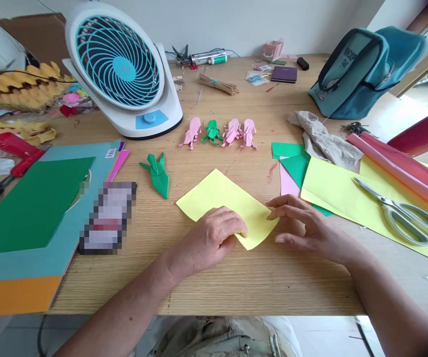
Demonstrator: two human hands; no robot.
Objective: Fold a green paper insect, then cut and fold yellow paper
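A folded yellow paper (223, 198) lies on the wooden table (236, 277) in front of me. My left hand (214, 238) rests on its near edge, fingers curled and pressing the paper down. My right hand (303, 228) touches the paper's right corner with its fingertips, pinching it lightly. A green folded paper figure (157, 174) lies to the left of the sheet. Beyond it stand three pink origami frogs (232, 132) and a green one (211, 131) in a row.
A white and blue fan (120, 64) stands at the back left. Coloured card sheets (31, 208) lie at left. Scissors (399, 213) lie on a big yellow sheet (347, 193) at right, beside pink rolls (403, 163), a rag (321, 136) and a teal bag (362, 64).
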